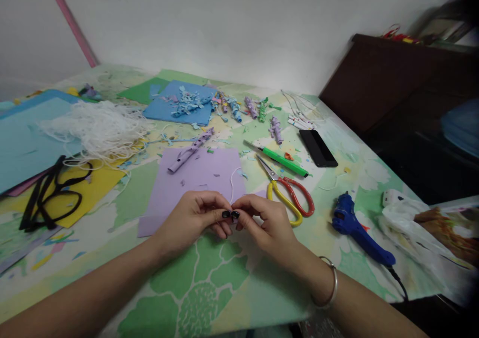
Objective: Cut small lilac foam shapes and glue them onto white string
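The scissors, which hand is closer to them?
Right. The right hand is close beside the scissors, just to their near left. The left hand is farther away, on the other side of the right hand.

Dim, diffuse light is falling; wall [239, 33] beyond the lilac sheet [202, 173] is showing palest. At the sheet's near edge, left hand [204, 212] and right hand [264, 223] are reading fairly sharp. Far right of it, cabinet [359, 78] is sinking toward black, plastic bag [406, 225] is blurring, upper corner is vignetting. Wide lens is stretching edges.
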{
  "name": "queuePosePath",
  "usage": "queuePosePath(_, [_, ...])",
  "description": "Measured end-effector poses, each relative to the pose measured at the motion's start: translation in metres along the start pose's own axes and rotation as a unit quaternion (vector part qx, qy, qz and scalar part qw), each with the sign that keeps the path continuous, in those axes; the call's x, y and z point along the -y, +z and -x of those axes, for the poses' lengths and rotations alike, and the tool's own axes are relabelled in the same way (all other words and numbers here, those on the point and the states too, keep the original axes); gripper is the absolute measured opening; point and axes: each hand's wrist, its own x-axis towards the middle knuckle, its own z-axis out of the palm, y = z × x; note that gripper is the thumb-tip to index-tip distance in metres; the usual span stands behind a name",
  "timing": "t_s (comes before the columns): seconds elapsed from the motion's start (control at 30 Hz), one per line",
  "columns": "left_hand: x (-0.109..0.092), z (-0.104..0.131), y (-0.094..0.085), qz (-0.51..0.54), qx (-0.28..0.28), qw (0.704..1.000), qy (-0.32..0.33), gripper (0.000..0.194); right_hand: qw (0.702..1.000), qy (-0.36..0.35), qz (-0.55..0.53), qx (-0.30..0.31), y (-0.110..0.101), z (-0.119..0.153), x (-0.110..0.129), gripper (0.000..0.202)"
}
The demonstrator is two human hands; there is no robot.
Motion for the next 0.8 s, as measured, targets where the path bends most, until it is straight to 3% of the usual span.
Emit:
queuePosePath(0.33, [0.0008, 0.0001, -0.0004, -0.009, -0.005, 1.000, -0.006, 0.008, 0.998, 0.041, -0.052, 0.017, 0.0020, 0.0005, -0.0022, 0.012])
queuePosePath(0.63, [0.0036, -0.0014, 0.0053, -0.014, -0.030, 0.999, -0.018, 0.010, 0.990, -0.066, 0.122, -0.030, 0.0047, 0.0011, -0.0028, 0.012])
queuePosePath(0.8, [0.0012, 0.0007, 0.0096, -0.017, -0.023, 0.999, -0.014, 0.016, 0.985, -0.068, 0.145, -0.060, 0.0060, 0.0019, -0.0041, 0.011])
